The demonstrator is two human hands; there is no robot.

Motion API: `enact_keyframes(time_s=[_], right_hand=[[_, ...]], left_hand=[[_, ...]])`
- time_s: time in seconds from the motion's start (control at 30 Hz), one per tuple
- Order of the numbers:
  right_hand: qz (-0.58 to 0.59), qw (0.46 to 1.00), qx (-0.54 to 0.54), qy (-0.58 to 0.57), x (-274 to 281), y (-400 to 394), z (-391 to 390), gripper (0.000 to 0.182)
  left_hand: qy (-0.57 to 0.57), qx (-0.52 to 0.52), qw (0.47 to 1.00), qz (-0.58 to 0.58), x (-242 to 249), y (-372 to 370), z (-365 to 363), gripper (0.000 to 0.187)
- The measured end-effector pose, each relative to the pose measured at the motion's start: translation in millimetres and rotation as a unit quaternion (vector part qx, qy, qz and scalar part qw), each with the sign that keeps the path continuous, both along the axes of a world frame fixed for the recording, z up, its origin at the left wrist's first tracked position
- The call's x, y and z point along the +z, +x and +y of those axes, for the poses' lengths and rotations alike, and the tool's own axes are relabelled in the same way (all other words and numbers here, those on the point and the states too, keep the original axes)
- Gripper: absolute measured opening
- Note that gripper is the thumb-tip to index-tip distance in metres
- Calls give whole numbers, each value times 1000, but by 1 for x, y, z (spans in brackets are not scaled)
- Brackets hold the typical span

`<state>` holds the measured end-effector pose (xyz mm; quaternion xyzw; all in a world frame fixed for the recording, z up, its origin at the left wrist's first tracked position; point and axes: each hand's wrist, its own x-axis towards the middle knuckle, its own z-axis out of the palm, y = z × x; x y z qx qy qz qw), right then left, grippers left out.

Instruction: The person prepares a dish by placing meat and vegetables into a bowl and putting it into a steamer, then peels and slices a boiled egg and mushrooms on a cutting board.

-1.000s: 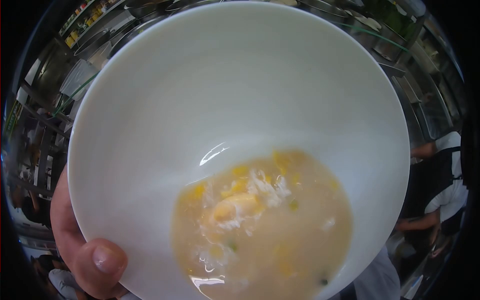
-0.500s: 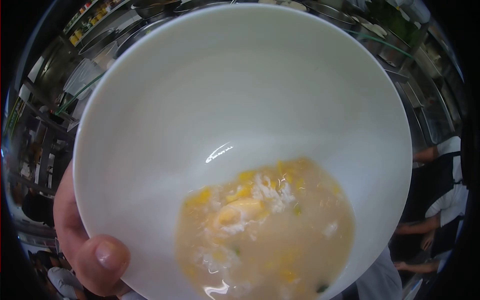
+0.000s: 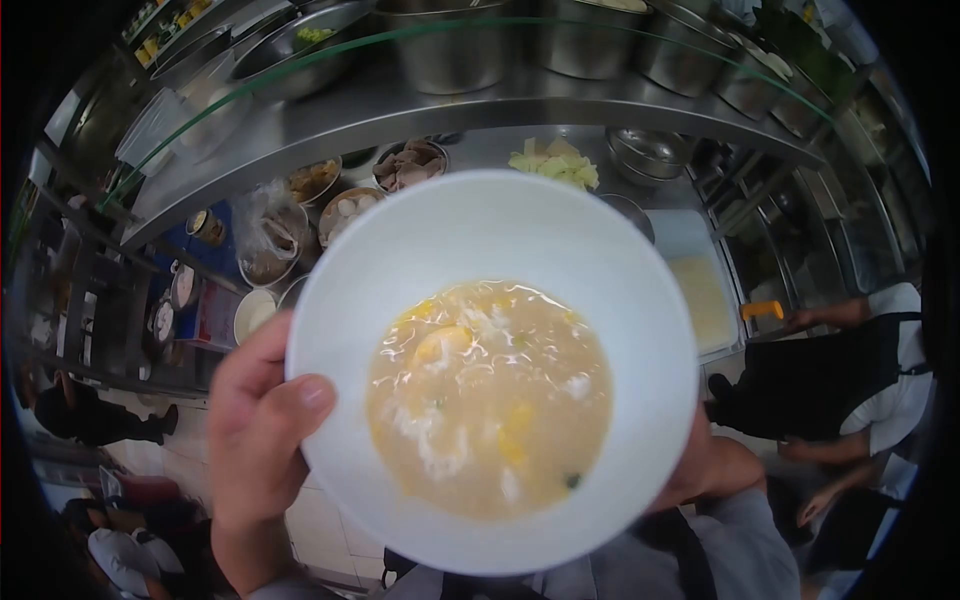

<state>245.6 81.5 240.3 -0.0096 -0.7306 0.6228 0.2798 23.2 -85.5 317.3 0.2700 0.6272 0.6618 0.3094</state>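
kitchen tabletop (image 3: pixel 420 110) with metal pots behind.
both hands, left hand (image 3: pixel 260 430) and right hand (image 3: pixel 715 470), grip the soup bowl (image 3: pixel 640 300), now held farther from the face.

The white bowl (image 3: pixel 490 230) hides most of the right hand (image 3: pixel 712 470) and the left fingers.

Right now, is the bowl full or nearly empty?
Partly full. The white bowl holds a pool of pale soup across its bottom, with a wide bare white wall up to the rim. The left hand holds its edge.
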Motion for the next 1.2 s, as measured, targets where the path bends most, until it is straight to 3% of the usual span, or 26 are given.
enact_keyframes(time_s=[0.07,0.17,0.27,0.37,0.43,0.5,0.6,0.67,0.77,1.0,1.07,1.13,1.17,1.2], right_hand=[[-60,994,-8,91,-6,-4,2,106],[-111,991,1,72,-26,-16,3,108],[-170,984,6,-50,-82,-25,-2,105],[-194,977,-67,-65,-121,-36,-4,99],[-354,932,-56,-45,-132,-36,-2,93],[-358,930,-77,-32,-163,-31,-4,89],[-402,912,-85,7,-231,-9,-6,77],[-336,932,-119,71,-289,12,-6,59],[-444,888,-115,-42,-285,36,-8,48],[-438,883,-161,-38,-321,83,-17,47],[-460,879,-123,-24,-348,90,-10,48],[-409,904,-126,10,-361,100,-13,43],[-434,894,-94,-61,-376,108,-11,39],[-414,907,-76,-26,-394,119,-9,33]], left_hand=[[-19,-38,999,-19,-23,-14,-3,44],[-51,-72,993,-83,-81,-28,-10,29],[-66,-47,992,-92,-142,-37,-9,27],[-70,-18,991,-110,-193,-43,-3,26],[-69,-6,989,-129,-227,-55,6,26],[-85,28,991,-99,-259,-70,12,27],[-85,48,992,-78,-282,-85,29,26],[-75,62,993,-71,-302,-94,42,26],[-61,72,994,-47,-319,-106,61,23],[-53,128,980,-140,-376,-145,86,26],[13,99,987,-125,-402,-157,82,32],[-12,86,983,-164,-375,-147,75,35],[-14,79,984,-160,-375,-150,70,33],[-52,81,993,-74,-370,-146,60,35]])
